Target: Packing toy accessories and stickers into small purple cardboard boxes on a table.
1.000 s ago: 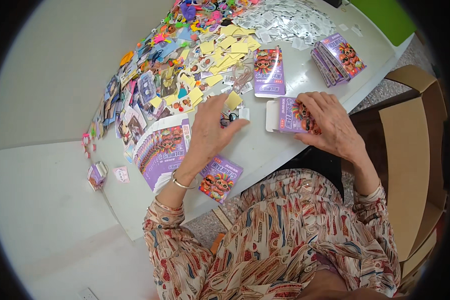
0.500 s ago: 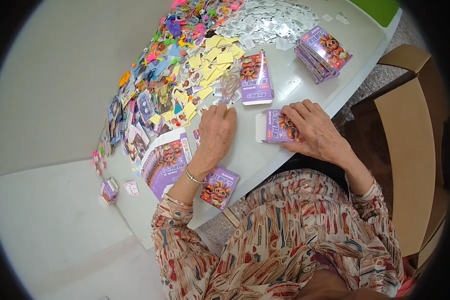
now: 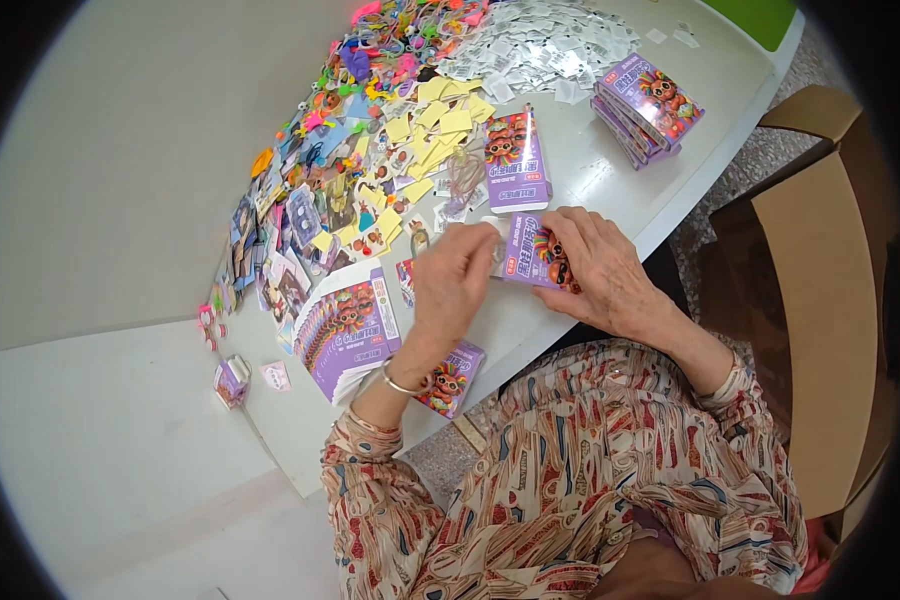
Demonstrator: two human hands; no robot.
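Note:
My right hand (image 3: 610, 265) is wrapped around a small purple carton (image 3: 526, 250) with colourful cartoon figures on it, above the table's near edge. The carton lies sideways, its white flap end toward the left. At that end is my left hand (image 3: 457, 270), fingers pinched together. What they pinch is hidden; a pale bit shows beside the fingertips. Just beyond, a bundle of clear cord-like pieces (image 3: 465, 175) lies by an upright-facing purple carton (image 3: 518, 165). Under my left wrist lies another purple carton (image 3: 455, 380), partly covered.
A fan of flat purple cartons (image 3: 345, 335) lies left of my left forearm. Farther back are heaps of yellow cards (image 3: 440, 125), bright small toys (image 3: 400, 55) and white packets (image 3: 540, 50). Stacked cartons (image 3: 650, 105) stand at the right; a brown cardboard box (image 3: 810, 300) is beside the table.
My left hand has moved from beside the clear bundle toward me and right, to the carton's flap end. My right hand has shifted the carton slightly left.

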